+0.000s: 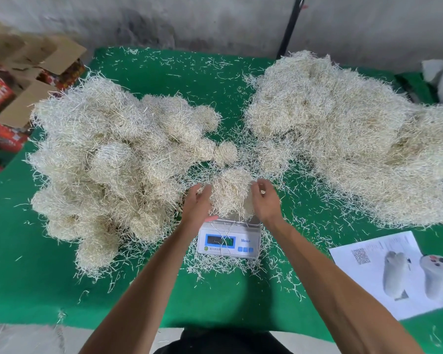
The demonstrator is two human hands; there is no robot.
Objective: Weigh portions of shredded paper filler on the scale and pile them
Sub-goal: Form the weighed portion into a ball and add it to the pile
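Though strands blur the scale [229,241] readout, my left hand [198,203] and right hand [266,200] cup its paper portion [230,191], fingers loosely spread.

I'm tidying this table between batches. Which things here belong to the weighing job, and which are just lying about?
Job:
- scale
- portion on the scale, between left hand and right hand
- clumped pile
- loose heap

Lying about:
- printed sheet
- two white devices on it
- cardboard boxes

We see two bare forearms, no sleeves, watch or gloves. Nearer us than the scale [229,238], a dark garment (probably black) shows.
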